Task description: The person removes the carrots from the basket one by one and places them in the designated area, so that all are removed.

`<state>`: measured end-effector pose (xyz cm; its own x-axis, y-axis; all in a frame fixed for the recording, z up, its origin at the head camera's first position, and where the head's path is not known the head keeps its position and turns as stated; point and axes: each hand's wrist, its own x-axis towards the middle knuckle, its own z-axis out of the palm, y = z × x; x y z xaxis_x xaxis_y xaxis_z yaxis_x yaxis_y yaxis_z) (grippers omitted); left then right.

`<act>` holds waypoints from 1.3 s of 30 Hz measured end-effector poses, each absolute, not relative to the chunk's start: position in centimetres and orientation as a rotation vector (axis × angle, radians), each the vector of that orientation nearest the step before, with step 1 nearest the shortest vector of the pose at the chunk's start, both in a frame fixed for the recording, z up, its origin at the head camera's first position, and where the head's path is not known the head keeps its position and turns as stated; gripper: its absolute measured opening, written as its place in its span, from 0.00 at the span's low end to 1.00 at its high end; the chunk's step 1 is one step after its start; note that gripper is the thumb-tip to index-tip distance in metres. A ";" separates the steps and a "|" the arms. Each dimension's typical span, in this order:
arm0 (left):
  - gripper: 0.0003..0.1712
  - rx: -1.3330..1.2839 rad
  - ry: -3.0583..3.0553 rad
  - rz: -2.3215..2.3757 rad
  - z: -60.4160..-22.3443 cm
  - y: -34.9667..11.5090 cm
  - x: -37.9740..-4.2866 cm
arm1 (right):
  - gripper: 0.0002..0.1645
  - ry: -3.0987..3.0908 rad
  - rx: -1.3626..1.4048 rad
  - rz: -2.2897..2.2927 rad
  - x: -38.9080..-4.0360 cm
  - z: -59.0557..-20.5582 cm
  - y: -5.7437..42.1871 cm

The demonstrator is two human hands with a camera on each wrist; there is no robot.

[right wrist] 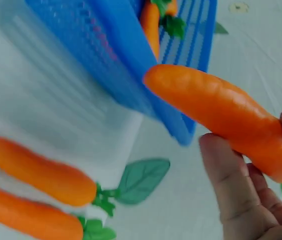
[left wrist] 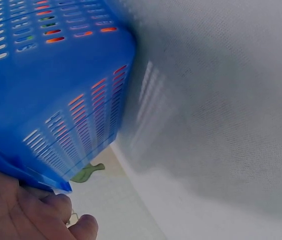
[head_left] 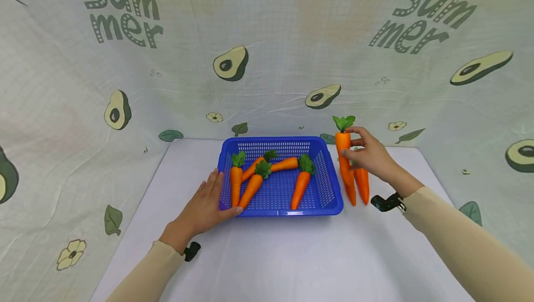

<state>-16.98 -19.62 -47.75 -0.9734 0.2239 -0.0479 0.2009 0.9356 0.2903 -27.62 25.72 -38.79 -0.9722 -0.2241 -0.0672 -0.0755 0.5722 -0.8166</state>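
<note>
Carrot in hand (head_left: 343,141): best handled, I judge, with a light but sure pinch near the leafy end, enough to stop the smooth round body from twisting
Basket (head_left: 271,212): carrying a carrot over it would call for a lift high enough to clear the blue rim, since the tapered body reaches well past the pinch
Loose carrots (head_left: 362,188): two lie on the white table (head_left: 283,260) just right of the basket, close by the right hand; a straight upward lift seems safest for not nudging them
Left hand (head_left: 204,202): fingers stretched out and resting along the basket's left side, thumb at the near left corner of the rim; gentle pressure should steady it, while a hard push could slide or tip it
Right hand (head_left: 370,152): fingers and thumb bent around the thick upper part of the carrot, pinching it below its leaves (head_left: 344,123)
Carrot tip (right wrist: 156,76): sticks out beyond the fingertips (right wrist: 214,147), overlapping the basket in the right wrist view; the head view puts the held carrot beside the basket's right side, and I cannot tell whether its tip touches anything
Basket carrots (head_left: 301,190): five lie inside, apart from the right hand's fingers
</note>
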 end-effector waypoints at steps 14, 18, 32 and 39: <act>0.72 0.343 3.017 0.451 -47.9 -19.7 -16.9 | 0.47 2.658 -0.032 -1.172 -28.1 -40.7 33.0; 0.72 0.343 3.014 0.453 -47.8 -19.7 -16.9 | 0.47 2.661 0.048 -1.096 -28.3 -42.3 34.9; 0.72 0.368 3.047 0.360 -47.7 -19.5 -16.9 | 0.48 2.630 0.172 -0.944 -28.6 -47.2 37.4; 0.72 0.357 3.036 0.375 -47.7 -19.5 -16.9 | 0.47 2.599 0.183 -0.935 -28.9 -48.4 37.4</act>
